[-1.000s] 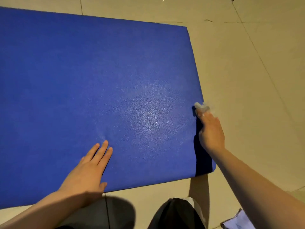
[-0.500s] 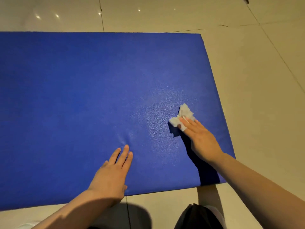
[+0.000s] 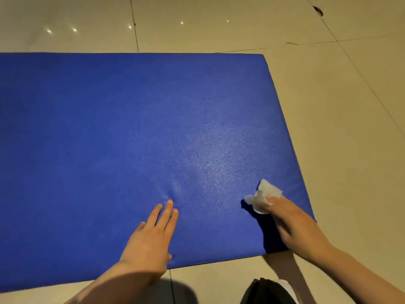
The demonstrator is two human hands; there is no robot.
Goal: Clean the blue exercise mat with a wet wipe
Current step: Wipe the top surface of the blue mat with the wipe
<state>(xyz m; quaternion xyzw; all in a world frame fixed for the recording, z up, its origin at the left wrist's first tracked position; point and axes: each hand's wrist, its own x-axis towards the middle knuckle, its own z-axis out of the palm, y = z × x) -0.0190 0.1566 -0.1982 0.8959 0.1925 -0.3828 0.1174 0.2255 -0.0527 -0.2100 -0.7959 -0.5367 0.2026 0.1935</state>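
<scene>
A padded blue exercise mat [image 3: 131, 139] lay on the beige tiled floor [image 3: 350, 106], its left end cut off by the frame. The right hand [image 3: 293, 224] pressed a crumpled white wet wipe [image 3: 262, 197] onto the mat near its right edge, fingers partly hiding the wipe. The left hand [image 3: 151, 238] rested flat, fingers straight, near the mat's front edge.

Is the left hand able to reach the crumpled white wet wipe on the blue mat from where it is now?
Probably yes. The left hand lies flat on the blue exercise mat, with only bare mat between it and the crumpled white wet wipe. The right hand presses on that wipe, though.
</scene>
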